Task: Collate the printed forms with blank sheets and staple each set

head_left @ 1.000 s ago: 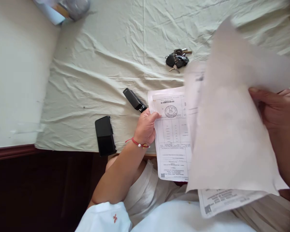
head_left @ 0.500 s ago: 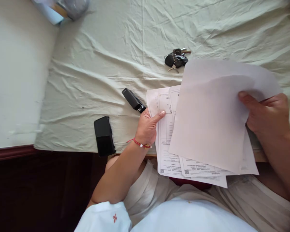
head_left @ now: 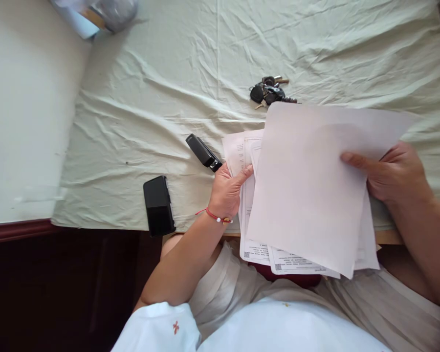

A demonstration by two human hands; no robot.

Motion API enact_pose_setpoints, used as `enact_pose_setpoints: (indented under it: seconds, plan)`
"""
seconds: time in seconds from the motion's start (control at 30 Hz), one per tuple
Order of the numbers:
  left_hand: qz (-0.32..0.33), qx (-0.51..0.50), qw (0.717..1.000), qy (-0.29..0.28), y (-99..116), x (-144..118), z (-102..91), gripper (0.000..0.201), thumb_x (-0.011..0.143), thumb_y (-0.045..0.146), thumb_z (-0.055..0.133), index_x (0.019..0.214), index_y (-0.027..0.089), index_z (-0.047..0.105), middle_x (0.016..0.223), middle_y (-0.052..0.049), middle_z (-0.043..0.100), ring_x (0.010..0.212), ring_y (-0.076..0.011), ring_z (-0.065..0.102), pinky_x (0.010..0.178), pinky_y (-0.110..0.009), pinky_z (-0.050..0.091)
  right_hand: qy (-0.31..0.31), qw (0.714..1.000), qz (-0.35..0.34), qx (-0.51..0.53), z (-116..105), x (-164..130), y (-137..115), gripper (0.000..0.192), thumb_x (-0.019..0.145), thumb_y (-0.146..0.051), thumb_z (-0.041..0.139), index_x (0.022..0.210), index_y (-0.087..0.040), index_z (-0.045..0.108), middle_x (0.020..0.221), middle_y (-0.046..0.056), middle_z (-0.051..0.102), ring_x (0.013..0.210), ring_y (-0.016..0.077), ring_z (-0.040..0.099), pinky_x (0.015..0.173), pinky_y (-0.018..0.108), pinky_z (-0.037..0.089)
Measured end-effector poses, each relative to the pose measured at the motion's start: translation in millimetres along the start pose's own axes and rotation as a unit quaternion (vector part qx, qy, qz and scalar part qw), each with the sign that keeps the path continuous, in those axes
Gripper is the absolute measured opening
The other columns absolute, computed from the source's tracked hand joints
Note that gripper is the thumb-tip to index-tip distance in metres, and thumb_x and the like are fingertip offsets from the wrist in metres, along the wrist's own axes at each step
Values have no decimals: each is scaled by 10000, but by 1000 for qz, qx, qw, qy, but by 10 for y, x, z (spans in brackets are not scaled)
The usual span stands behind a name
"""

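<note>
Left hand grips printed papers, right hand a blank-faced sheet. At left hand's eleven o'clock lies the stapler.

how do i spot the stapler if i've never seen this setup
By the near edge of the pale green cloth, find the left hand gripping the papers, a red bracelet at its wrist. The black stapler slants just beyond that hand, its near end beside it. Unlike the flat black phone, it's slim and shows bright metal at that end.
</note>
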State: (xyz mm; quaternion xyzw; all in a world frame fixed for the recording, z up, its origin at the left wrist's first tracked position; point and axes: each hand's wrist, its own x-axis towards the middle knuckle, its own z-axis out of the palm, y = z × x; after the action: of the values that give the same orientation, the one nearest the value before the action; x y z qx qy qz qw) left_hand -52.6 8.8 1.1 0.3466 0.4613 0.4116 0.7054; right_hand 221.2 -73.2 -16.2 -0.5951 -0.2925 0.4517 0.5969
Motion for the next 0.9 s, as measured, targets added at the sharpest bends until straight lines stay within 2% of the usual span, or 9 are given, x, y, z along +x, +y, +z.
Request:
enact_pose_setpoints:
  seconds: [0.13, 0.27, 0.37, 0.47, 0.57, 0.7, 0.8, 0.9]
  plan:
    - [-29, -17, 999, 9, 8, 17, -18, 242, 709, 300, 842, 910, 183, 778, 1007, -76, 822, 1191, -323, 713, 1038, -427, 568, 22, 996, -25, -82, -40, -25, -2, 294, 690, -314, 898, 936, -192, 796, 991, 31, 764, 793, 148, 694, 695, 258, 594]
    - [-57, -25, 998, 15, 22, 30, -49, 166, 726, 246, 774, 870, 164, 767, 963, -86, 820, 1179, -334, 716, 1035, -450, 575, 63, 989, -79, -110, -95, 13, 36, 215, 724, -311, 881, 873, -183, 793, 956, 28, 747, 825, 141, 672, 726, 264, 578]
    - [-67, -18, 997, -18, 30, 18, -59, 226, 729, 248, 814, 933, 160, 775, 991, -90, 821, 1151, -321, 728, 1024, -447, 583, 102, 986, -118, -56, -131, 97, 17, 318, 612, -315, 950, 858, -195, 788, 1024, 53, 760, 887, 195, 701, 819, 368, 613]
    - [-53, -8, 998, -35, 27, 0, -68, 308, 720, 293, 872, 987, 172, 779, 1022, -83, 821, 1104, -302, 746, 1001, -437, 594, 117, 981, -153, -2, -171, 196, -35, 405, 475, -361, 1002, 753, -213, 749, 1093, 68, 765, 1047, 294, 715, 941, 519, 606]
    - [-42, -4, 998, -38, 15, -3, -80, 336, 705, 332, 902, 983, 183, 786, 1008, -76, 823, 1034, -285, 767, 962, -427, 611, 108, 982, -151, 31, -206, 262, -84, 455, 442, -371, 1010, 781, -228, 742, 1073, 60, 768, 1165, 349, 689, 971, 605, 588]
    - [-34, -10, 999, -31, 7, 3, -86, 333, 690, 329, 918, 964, 190, 791, 982, -66, 826, 957, -266, 781, 922, -416, 624, 89, 983, -153, 46, -221, 292, -107, 537, 435, -348, 1010, 881, -213, 745, 1148, 71, 755, 1237, 385, 655, 967, 621, 583]
    - [-35, -16, 999, -24, 15, 0, -75, 330, 681, 309, 923, 955, 184, 789, 963, -63, 827, 927, -262, 784, 907, -413, 629, 71, 984, -156, 45, -208, 278, -95, 497, 474, -347, 1001, 871, -205, 738, 1181, 87, 746, 1257, 385, 642, 982, 614, 575]
    - [-45, -20, 999, -24, 30, -6, -58, 308, 698, 304, 908, 957, 187, 788, 967, -62, 827, 949, -267, 783, 918, -411, 625, 104, 987, -117, 34, -174, 229, -82, 500, 433, -322, 1011, 844, -231, 741, 1127, 57, 759, 1205, 351, 672, 1005, 593, 575]
